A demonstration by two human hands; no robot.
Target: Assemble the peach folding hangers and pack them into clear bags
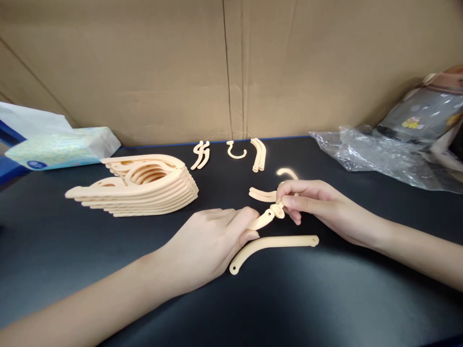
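My left hand (pixel 213 241) is closed around one end of a peach plastic arm piece (pixel 263 220) over the black table (pixel 325 299). My right hand (pixel 311 202) pinches a hook piece (pixel 287 172) at the round joint (pixel 278 209) where it meets that arm. A second curved arm piece (pixel 271 246) lies on the table just below both hands. A pair of short curved parts (pixel 262 194) lies beside my right fingers.
A stack of folded peach hangers (pixel 141 185) sits to the left. Small loose parts (pixel 201 154), a hook (pixel 236 150) and curved strips (pixel 259 154) lie near the cardboard wall (pixel 231 67). A tissue pack (pixel 61 147) is far left, crumpled clear plastic (pixel 376 156) at right.
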